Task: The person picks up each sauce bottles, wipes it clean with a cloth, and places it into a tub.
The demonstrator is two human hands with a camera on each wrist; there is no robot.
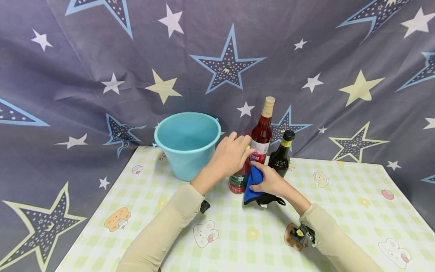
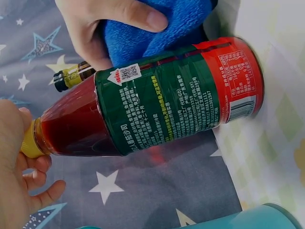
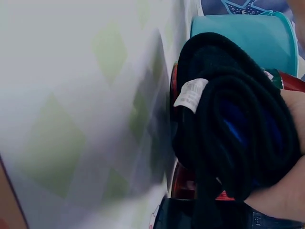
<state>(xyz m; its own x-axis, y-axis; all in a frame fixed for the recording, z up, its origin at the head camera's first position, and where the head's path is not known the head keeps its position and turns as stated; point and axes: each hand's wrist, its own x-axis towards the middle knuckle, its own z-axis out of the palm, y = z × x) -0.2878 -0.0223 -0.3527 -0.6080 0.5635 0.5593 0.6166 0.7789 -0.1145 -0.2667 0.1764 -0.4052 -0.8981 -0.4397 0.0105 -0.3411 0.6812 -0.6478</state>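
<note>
A red sauce bottle with a green label [image 1: 239, 180] stands upright on the table; its label faces the left wrist view [image 2: 162, 100]. The left hand [image 1: 228, 155] pinches its yellow cap [image 2: 31, 139] from above. A folded blue cloth with a black back [image 1: 254, 185] is gripped by the right hand [image 1: 272, 183], which holds it against the bottle's right side. In the right wrist view the cloth's dark side and a white tag [image 3: 191, 94] show, and the right hand's fingers are partly hidden.
Behind the cloth stand a tall red bottle with a cream cap [image 1: 261, 134] and a dark bottle with a black cap [image 1: 280, 158]. A light-blue bucket [image 1: 188, 162] is left of the hands. A checked cloth covers the table [image 1: 340, 211], with a star-patterned curtain [image 1: 289, 34] behind.
</note>
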